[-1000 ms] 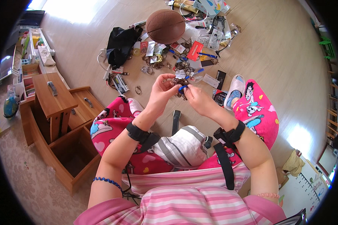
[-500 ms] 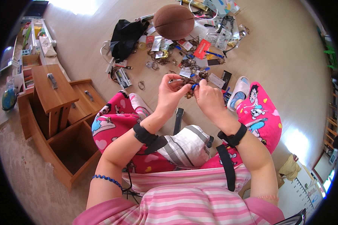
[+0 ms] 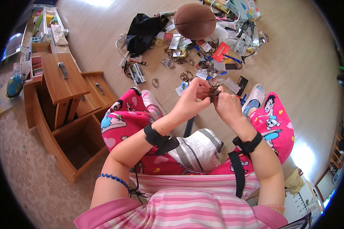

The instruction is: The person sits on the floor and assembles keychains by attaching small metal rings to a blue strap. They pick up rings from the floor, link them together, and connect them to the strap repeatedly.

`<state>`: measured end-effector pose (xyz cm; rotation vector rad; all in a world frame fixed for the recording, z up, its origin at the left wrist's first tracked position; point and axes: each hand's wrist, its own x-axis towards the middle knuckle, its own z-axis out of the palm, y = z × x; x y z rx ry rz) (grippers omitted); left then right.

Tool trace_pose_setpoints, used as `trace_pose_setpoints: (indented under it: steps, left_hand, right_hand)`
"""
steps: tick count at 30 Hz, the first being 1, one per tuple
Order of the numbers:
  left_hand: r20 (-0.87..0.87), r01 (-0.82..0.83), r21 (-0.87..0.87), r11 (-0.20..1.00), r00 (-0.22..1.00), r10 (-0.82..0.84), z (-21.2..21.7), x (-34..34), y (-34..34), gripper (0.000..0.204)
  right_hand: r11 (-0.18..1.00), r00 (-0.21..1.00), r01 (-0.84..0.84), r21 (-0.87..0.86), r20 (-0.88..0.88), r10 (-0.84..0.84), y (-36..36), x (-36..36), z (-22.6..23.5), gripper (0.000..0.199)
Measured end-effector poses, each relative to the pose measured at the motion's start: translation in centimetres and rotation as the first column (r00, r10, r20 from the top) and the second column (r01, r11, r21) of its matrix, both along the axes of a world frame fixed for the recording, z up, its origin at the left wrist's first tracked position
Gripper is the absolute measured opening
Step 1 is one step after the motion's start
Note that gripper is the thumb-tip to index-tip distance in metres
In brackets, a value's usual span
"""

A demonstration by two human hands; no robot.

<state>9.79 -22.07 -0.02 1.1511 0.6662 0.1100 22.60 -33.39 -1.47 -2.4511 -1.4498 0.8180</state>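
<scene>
A small clump of brown looped bands (image 3: pixel 215 92), which look like hair ties, is held up between my two hands above the floor. My left hand (image 3: pixel 195 96) pinches its left side with thumb and curled fingers. On the other side my right hand (image 3: pixel 230 106) closes its fingertips around the clump. The fingers hide much of it. Just beyond my hands, more brown bands (image 3: pixel 186 76) lie on the floor, and a single loose band (image 3: pixel 155 83) sits farther left.
A brown ball (image 3: pixel 195 21) rests among scattered cards, packets and pens. Left of it lies a black cloth bag (image 3: pixel 145 33). A wooden cabinet with drawers (image 3: pixel 65 84) stands at my left. A white-and-grey striped cloth (image 3: pixel 197 149) is between my legs.
The scene has shifted right in the picture. My hands have drawn closer together, and the clump looks more bunched. The blue piece seen between my fingers before is now mostly hidden.
</scene>
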Motion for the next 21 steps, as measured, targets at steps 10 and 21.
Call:
trace_pose_setpoints:
  steps: [10, 21]
  left_hand:
    - [0.021, 0.165, 0.081, 0.983, 0.986, -0.167, -0.2, 0.1, 1.6, 0.018]
    - [-0.040, 0.145, 0.302, 0.942, 0.989, -0.139, -0.1, 0.3, 1.3, 0.013]
  right_hand:
    - [0.997, 0.988, -0.079, 0.004, -0.136, 0.079, -0.5, 0.2, 0.0, 0.027]
    - [0.990, 0.986, -0.143, -0.009, -0.086, 0.142, -0.5, -0.1, -0.1, 0.019]
